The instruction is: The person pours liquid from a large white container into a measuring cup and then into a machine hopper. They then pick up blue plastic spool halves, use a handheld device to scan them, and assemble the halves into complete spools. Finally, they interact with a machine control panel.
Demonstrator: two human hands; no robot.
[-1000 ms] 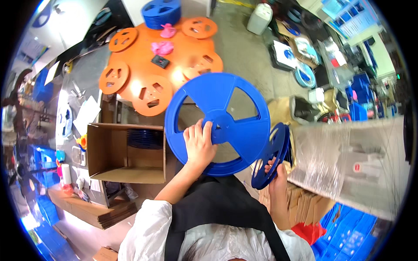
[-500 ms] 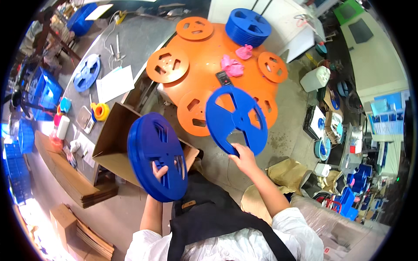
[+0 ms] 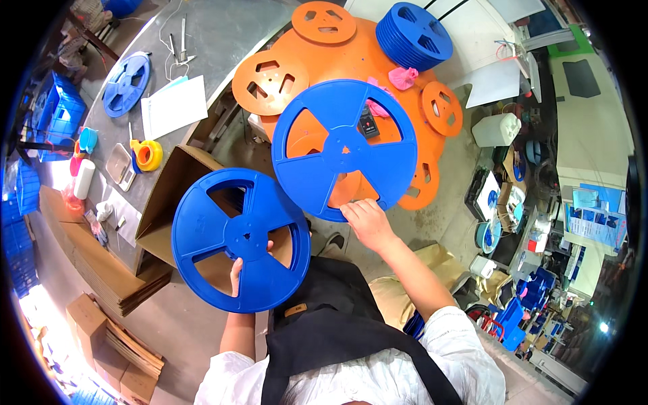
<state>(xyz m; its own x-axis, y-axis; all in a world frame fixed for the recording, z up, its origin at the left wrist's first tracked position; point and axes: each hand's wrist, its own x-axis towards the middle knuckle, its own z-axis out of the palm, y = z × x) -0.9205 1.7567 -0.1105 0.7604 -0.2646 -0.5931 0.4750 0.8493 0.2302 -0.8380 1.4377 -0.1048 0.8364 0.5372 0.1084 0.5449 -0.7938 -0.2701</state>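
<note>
Rim pinched at its bottom in my right hand, the higher blue reel rose above that grip. My left hand held the lower blue reel, digits showing through its windows beside the hub, the rest of that grip hidden behind it. An open carton stood behind the lower blue reel; beyond the higher one, an orange table bore a stack of blue reels.
</note>
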